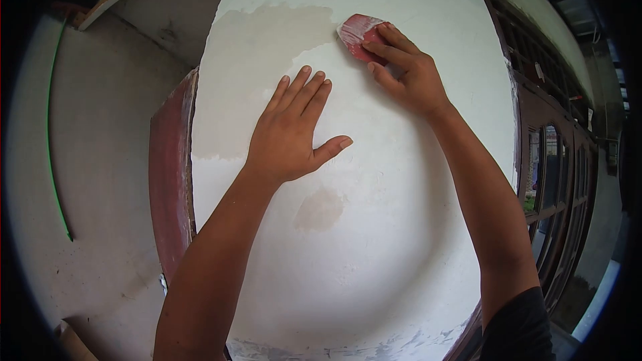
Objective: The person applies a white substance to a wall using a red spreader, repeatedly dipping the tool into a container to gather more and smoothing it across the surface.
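A white-coated wall panel (388,227) fills the middle of the view, with a large beige patch (267,40) at its upper left and a smaller beige spot (319,208) lower down. My right hand (411,73) grips a flat red putty spreader (361,32) streaked with white, its fingers laid over the face and its thumb below. The spreader lies against the upper wall, close to the right end of the large patch. Palm towards the wall, my left hand (287,127) is spread over the patch's lower right edge and holds nothing.
A dark red wooden board (172,167) borders the panel on the left. Beyond it, a thin green strip (50,140) runs down a grey wall. Brown-framed doors with glass panes (552,167) stand at the right. Grey marks show along the panel's bottom edge.
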### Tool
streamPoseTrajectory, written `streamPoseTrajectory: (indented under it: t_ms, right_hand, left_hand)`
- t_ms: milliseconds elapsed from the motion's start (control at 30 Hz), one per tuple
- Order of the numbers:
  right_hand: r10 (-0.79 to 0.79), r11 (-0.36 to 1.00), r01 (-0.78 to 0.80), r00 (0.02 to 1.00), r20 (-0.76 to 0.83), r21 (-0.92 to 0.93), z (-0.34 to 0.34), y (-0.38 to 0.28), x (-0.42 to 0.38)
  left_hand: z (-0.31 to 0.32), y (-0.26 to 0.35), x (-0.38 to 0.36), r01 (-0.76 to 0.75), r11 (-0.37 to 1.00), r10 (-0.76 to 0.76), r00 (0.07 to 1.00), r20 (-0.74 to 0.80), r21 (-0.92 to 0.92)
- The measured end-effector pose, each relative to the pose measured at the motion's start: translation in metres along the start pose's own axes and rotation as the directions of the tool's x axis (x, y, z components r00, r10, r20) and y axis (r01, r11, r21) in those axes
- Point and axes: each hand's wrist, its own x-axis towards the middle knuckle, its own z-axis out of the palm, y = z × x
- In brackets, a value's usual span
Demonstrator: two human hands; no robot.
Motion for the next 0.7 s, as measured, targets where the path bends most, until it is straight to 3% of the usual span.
streamPoseTrajectory:
  t_ms: [200,500,700]
  right_hand:
    - [0.008,1.0,-0.008,1.0,0.004,-0.001,0.016,-0.007,0.022]
    - [-0.009,0.999,0.013,0.997,0.081,-0.048,-0.005,0.003,-0.008]
    - [-0.008,0.999,0.009,1.0,0.011,-0.047,0.001,-0.001,0.006]
  left_hand:
    - [0.0,0.0,0.0,-0.001,1.0,0.0,1.0,0.01,0.013]
    - [-0.002,0.0,0.0,-0.001,1.0,0.001,1.0,0.005,0.017]
    - [0.0,0.0,0.0,0.0,1.0,0.0,1.0,0.003,0.015]
